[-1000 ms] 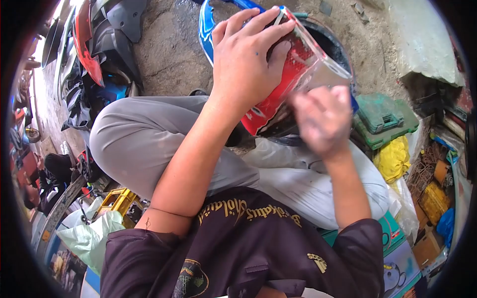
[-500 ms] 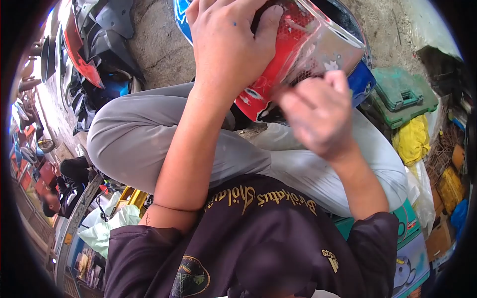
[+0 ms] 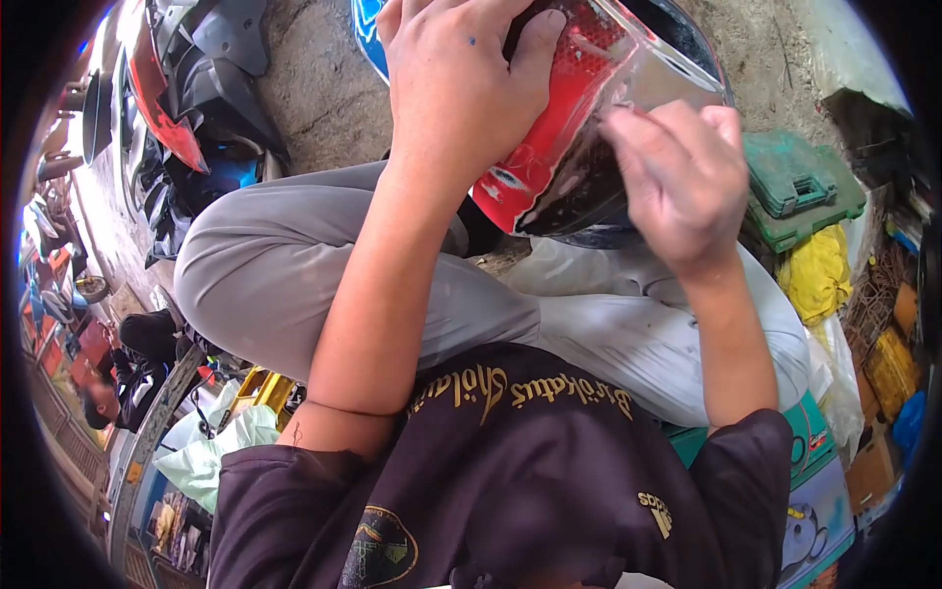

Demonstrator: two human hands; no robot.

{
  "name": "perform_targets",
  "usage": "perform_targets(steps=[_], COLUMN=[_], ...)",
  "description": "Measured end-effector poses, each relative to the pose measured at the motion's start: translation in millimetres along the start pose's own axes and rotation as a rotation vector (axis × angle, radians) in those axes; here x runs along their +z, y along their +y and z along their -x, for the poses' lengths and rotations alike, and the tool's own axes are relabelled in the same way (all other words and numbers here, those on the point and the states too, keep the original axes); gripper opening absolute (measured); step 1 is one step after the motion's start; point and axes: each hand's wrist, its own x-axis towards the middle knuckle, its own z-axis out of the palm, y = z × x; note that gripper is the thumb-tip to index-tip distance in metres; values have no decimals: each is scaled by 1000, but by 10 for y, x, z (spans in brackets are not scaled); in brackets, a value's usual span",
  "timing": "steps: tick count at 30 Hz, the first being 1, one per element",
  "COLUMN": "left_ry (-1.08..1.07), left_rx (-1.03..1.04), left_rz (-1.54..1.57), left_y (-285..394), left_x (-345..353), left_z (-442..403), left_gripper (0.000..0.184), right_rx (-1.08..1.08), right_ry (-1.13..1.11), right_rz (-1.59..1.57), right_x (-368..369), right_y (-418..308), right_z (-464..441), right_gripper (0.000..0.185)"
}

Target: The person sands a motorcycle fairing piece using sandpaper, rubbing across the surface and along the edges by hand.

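Note:
A red, silver and black panel (image 3: 572, 108) with scuffed, peeling patches lies tilted at the top centre, above my crossed legs. Spread over its upper left part, my left hand (image 3: 471, 83) presses and steadies it, thumb on the red surface. My right hand (image 3: 682, 177) is closed in a pinch at the border between the red and silver areas; whatever its fingertips hold is too small to make out. Behind the panel a blue part (image 3: 369, 34) shows at the left, and a black rounded rim is partly hidden.
Green tool cases (image 3: 800, 187) and a yellow bag (image 3: 816, 273) stand at the right, near tangled wire. Red and black fairings (image 3: 162, 108) lie at the upper left. Another person (image 3: 137, 368) is at the far left, beyond a yellow crate (image 3: 263, 391).
My right hand has moved over the panel, now higher and further right than half a second ago. My left hand stays on the panel. Since the first frame, the view has shifted.

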Motion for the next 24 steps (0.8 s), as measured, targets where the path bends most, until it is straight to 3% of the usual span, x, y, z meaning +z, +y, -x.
perform_targets(steps=[3, 8, 12, 16, 19, 20, 24], left_ry=[-3, -15, -46, -81, -121, -142, -128], left_rx=[-8, 8, 4, 8, -25, -44, 6], left_rz=[-1, 6, 16, 26, 3, -11, 55], left_y=[16, -16, -10, -60, 30, 58, -29], left_x=[-6, -6, -56, -84, -164, -194, -173], left_z=[-23, -1, -40, -37, -72, -85, -61], left_gripper=[37, 38, 39, 41, 42, 42, 44], right_rx=[-59, 58, -62, 40, -8, -46, -8], right_ry=[-177, 17, -127, 29, -12, -128, 8], right_rz=[-146, 4, -151, -40, -78, -69, -5], right_x=[-53, -14, -5, 39, 73, 21, 67], right_y=[-280, 25, -298, 97, -70, -195, -25], right_z=[34, -16, 83, 41, 90, 106, 37], right_gripper=[17, 16, 17, 25, 26, 26, 22])
